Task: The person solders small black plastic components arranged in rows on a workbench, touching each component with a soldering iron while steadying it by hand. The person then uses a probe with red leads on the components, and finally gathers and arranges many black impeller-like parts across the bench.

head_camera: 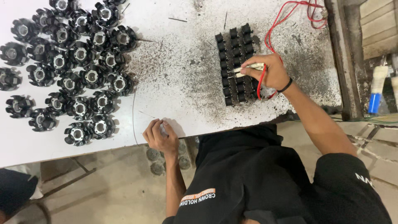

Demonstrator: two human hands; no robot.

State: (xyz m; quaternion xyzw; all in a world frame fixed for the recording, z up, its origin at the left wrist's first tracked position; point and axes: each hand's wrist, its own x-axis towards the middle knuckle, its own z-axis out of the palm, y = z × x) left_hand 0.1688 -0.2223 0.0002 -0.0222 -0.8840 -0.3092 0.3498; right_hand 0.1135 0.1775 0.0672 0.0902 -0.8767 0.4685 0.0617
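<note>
My right hand (pixel 267 70) grips a white probe (pixel 251 68) with a red wire (pixel 277 25) trailing from it. The probe's tip touches a block of small black components (pixel 234 54) set in tight rows on the white table (pixel 182 95). A black band sits on that wrist. My left hand (pixel 161 136) rests on the table's near edge with its fingers curled together. Whether it pinches anything small is not visible.
Several black round flanged parts (pixel 78 70) with pale centres crowd the table's left side. A thin wire (pixel 133 112) lies between them and my left hand. Dark specks cover the middle. A blue-and-white handled tool (pixel 375 99) lies beyond the right edge.
</note>
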